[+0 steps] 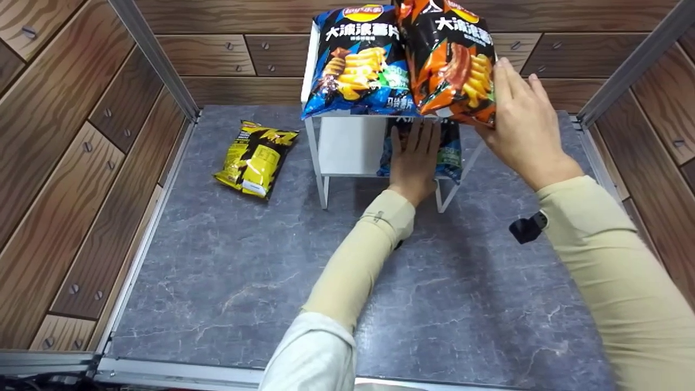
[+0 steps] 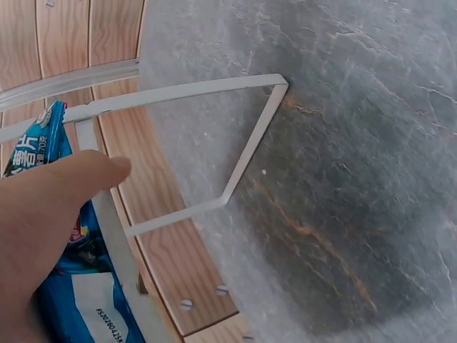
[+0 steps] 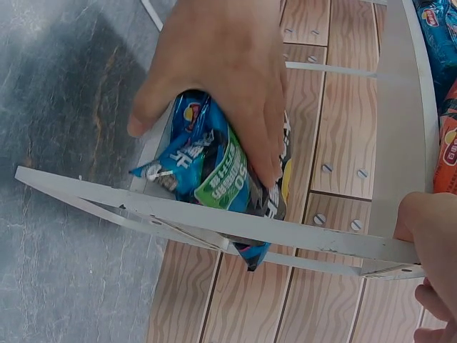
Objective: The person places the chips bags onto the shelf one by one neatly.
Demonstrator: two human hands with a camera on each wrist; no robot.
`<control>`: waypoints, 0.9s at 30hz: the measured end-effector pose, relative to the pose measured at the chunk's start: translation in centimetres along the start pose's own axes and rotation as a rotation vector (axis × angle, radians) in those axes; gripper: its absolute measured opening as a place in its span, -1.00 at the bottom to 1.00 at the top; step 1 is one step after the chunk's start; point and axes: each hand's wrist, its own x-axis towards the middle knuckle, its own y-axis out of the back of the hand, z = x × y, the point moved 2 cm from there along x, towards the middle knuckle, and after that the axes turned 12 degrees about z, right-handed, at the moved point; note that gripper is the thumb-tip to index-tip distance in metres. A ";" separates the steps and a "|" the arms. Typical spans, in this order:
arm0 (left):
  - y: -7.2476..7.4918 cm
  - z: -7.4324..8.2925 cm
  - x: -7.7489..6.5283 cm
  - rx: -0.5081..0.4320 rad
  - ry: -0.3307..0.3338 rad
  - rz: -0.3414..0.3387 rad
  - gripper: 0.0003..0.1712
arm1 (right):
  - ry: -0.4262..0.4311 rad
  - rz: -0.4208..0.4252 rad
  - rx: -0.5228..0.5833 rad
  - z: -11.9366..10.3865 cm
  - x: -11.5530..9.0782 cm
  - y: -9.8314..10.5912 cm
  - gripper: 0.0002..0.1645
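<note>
My left hand point(image 1: 415, 157) lies with straight fingers against a blue chip bag point(image 3: 221, 164) on the lower tier of a white two-tier rack point(image 1: 347, 144). Its thumb sticks out to the side in the left wrist view. My right hand point(image 1: 526, 119) is at the upper tier's right side, fingers fairly straight along the edge, touching or close to an orange-and-black chip bag point(image 1: 456, 65). Beside that bag, on the same tier, leans a blue-and-black chip bag point(image 1: 361, 65). The left hand partly covers the lower bag.
A yellow-and-black chip bag point(image 1: 255, 160) lies on the grey marbled floor point(image 1: 244, 293), left of the rack. Wood-patterned walls point(image 1: 65, 163) and metal rails point(image 1: 157, 60) enclose the area. A black wrist device point(image 1: 526, 228) sits at the right cuff.
</note>
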 end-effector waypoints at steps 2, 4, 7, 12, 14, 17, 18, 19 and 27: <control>-0.2 0.3 0.3 0.003 0.010 -0.006 0.29 | 0.006 0.006 0.000 0.0 0.0 0.0 0.14; -0.4 0.5 0.5 0.001 0.021 -0.011 0.28 | 0.007 0.009 -0.002 -0.1 0.0 0.0 0.15; -0.6 0.8 0.8 0.002 0.033 -0.019 0.25 | 0.010 0.011 -0.006 -0.1 0.0 0.0 0.15; -0.6 0.5 0.8 -0.025 0.029 -0.021 0.24 | -0.004 -0.005 -0.009 -0.1 0.1 -0.1 0.17; -0.5 0.4 0.8 -0.063 0.020 -0.019 0.25 | -0.009 -0.010 -0.011 0.0 0.1 -0.1 0.18; -0.4 -0.1 0.8 -0.166 0.006 -0.012 0.30 | -0.006 -0.003 -0.011 0.0 0.1 -0.1 0.16; -0.3 -0.3 0.8 -0.208 0.000 -0.006 0.31 | -0.004 -0.001 -0.011 0.0 0.1 -0.1 0.15; -0.3 -0.4 0.7 -0.245 -0.010 -0.006 0.32 | -0.002 0.001 -0.013 0.0 0.0 -0.1 0.15; 0.3 -1.0 0.1 -0.323 -0.111 0.027 0.07 | 0.015 0.030 0.000 0.0 -0.1 0.0 0.13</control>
